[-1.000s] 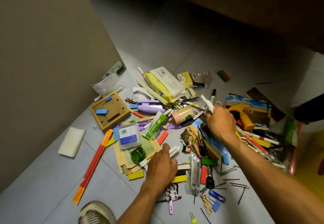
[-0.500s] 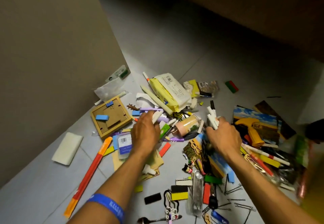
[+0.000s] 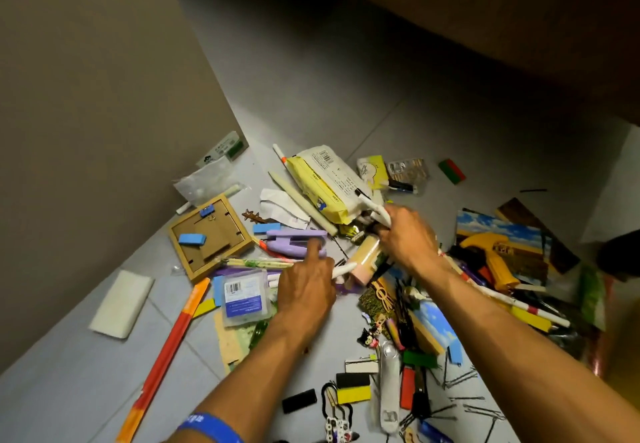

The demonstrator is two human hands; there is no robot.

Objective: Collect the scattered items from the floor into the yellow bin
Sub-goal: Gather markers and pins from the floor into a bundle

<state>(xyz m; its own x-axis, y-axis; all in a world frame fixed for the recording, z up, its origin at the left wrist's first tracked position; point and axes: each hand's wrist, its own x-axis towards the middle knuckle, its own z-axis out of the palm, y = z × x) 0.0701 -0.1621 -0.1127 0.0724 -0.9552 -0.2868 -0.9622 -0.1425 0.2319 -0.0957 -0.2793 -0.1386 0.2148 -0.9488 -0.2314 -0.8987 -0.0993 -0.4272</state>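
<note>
Scattered stationery covers the grey floor. My left hand (image 3: 306, 286) sits in the middle of the pile and grips a white marker (image 3: 341, 271) that sticks out to the right. Its index finger points at a purple stapler (image 3: 294, 243). My right hand (image 3: 408, 238) is further back and grips a bundle of white markers (image 3: 375, 208) beside a yellow and white package (image 3: 325, 179). A tan and pink tube (image 3: 363, 262) lies between the two hands. A yellowish surface at the right edge (image 3: 627, 373) may be the bin; it is mostly cut off.
A wall runs along the left. By it lie a wooden frame (image 3: 211, 234), a white sponge (image 3: 121, 298) and a long orange ruler (image 3: 166, 349). A clear box with a blue label (image 3: 244, 297), a yellow glue gun (image 3: 495, 255), picture cards, hairpins and small blocks crowd the floor near and right.
My left hand moved from the near side into the pile and now sits by the purple stapler, still holding white markers. My right hand shifted back towards the yellow package.
</note>
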